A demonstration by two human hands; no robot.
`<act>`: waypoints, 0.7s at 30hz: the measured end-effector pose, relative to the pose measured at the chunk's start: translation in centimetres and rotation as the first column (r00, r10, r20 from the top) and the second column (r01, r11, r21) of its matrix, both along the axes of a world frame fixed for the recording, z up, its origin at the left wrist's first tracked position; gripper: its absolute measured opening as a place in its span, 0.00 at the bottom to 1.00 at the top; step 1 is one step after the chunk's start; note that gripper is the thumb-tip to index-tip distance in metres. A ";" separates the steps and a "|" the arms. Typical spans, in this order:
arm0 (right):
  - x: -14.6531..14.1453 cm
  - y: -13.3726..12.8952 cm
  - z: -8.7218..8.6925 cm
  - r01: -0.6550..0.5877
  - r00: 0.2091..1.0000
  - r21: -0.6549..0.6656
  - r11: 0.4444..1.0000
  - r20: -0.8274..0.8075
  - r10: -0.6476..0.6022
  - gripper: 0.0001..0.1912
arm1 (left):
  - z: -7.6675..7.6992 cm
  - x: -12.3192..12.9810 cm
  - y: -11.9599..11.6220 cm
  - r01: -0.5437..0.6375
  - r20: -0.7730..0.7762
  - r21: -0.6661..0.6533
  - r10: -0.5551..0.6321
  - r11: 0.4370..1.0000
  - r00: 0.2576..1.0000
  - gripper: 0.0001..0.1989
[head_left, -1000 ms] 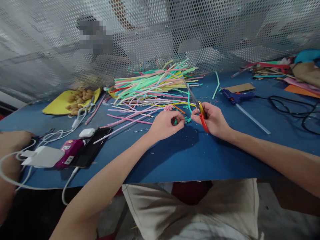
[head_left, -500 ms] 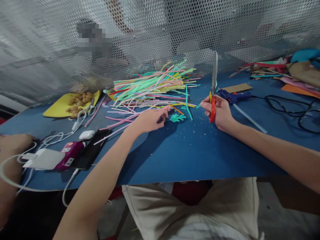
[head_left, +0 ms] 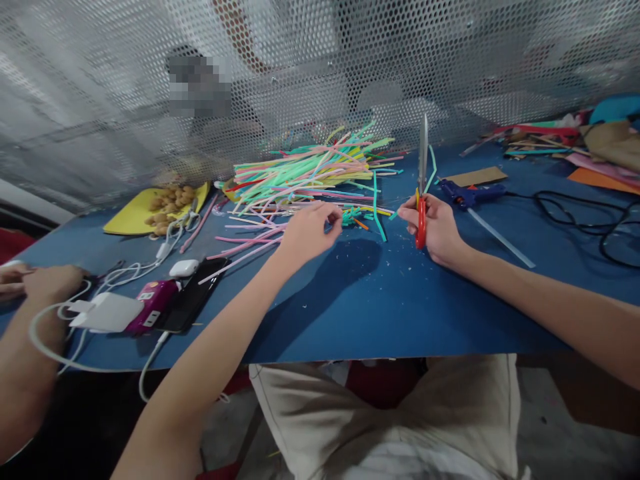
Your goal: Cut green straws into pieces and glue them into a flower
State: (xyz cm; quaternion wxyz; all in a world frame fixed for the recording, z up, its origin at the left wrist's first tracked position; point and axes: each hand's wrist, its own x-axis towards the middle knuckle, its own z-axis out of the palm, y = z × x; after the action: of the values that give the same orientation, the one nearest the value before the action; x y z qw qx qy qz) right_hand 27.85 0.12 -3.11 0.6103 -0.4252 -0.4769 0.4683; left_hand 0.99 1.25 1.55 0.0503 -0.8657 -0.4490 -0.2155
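My right hand is closed around the red handle of a pair of scissors, whose blades stand upright. A small green strip end shows at its fingertips. My left hand is raised over the table, fingers curled and thumb near the fingertips. Right at those fingertips is a lobed green pipe-cleaner piece, partly hidden by the hand; the hand seems to hold it. A bent green pipe cleaner lies between my hands, near a short orange piece.
Behind my left hand lies a heap of coloured pipe cleaners. A blue glue gun with its cable is at right, by a cardboard strip. At left are a phone, chargers, a yellow sheet and another person's arm.
My left hand has risen slightly and moved away from me, and the green lobed piece has shifted the same way. The scissors have tilted slightly left. The other person's hands show more.
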 end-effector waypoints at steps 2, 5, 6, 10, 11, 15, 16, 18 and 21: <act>-0.1 -0.1 0.0 -0.003 1.000 -0.008 1.000 0.001 0.003 0.18 | 0.0 2.2 -0.5 0.061 -0.029 -0.059 -0.063 0.996 0.998 0.10; -0.3 -0.3 0.0 0.005 1.000 0.000 1.000 -0.001 -0.005 0.18 | -0.1 5.7 -0.4 0.052 -0.132 -0.154 -0.073 0.987 0.989 0.11; -0.3 -0.3 0.0 0.010 1.000 0.016 1.000 -0.004 -0.010 0.18 | -0.2 6.8 0.0 0.008 -0.149 -0.191 -0.038 0.981 0.988 0.13; -0.2 -0.4 0.1 0.014 1.000 0.139 0.990 0.008 -0.016 0.15 | -0.4 10.3 2.9 -0.211 -0.203 -0.365 0.143 0.907 0.969 0.17; -0.1 -0.5 0.1 0.008 1.000 0.161 0.987 0.022 -0.012 0.15 | -0.4 10.8 3.6 -0.239 -0.209 -0.439 0.160 0.866 0.965 0.15; 0.2 -0.7 0.4 -0.023 0.997 0.187 0.982 0.082 0.008 0.15 | -0.2 11.2 5.2 -0.160 -0.107 -0.646 0.119 0.747 0.987 0.13; 0.2 -0.8 0.5 -0.037 0.995 0.188 0.982 0.093 0.020 0.15 | -0.1 10.9 5.2 -0.133 -0.080 -0.645 0.107 0.753 0.991 0.13; 0.3 -1.0 0.5 -0.073 0.992 0.177 0.982 0.116 0.053 0.15 | -0.1 10.2 4.8 -0.059 0.015 -0.606 0.085 0.793 0.996 0.12; 0.3 -1.2 0.6 -0.111 0.982 0.137 0.984 0.169 0.087 0.15 | -0.3 8.8 3.8 0.170 0.397 -0.559 0.082 0.812 0.914 0.13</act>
State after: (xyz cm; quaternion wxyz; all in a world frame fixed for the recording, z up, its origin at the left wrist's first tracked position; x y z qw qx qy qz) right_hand 28.11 -1.06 -2.53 0.5748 -0.3920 -0.5787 0.4255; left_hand 9.75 5.05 1.20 -0.3154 -0.7862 -0.4730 -0.2422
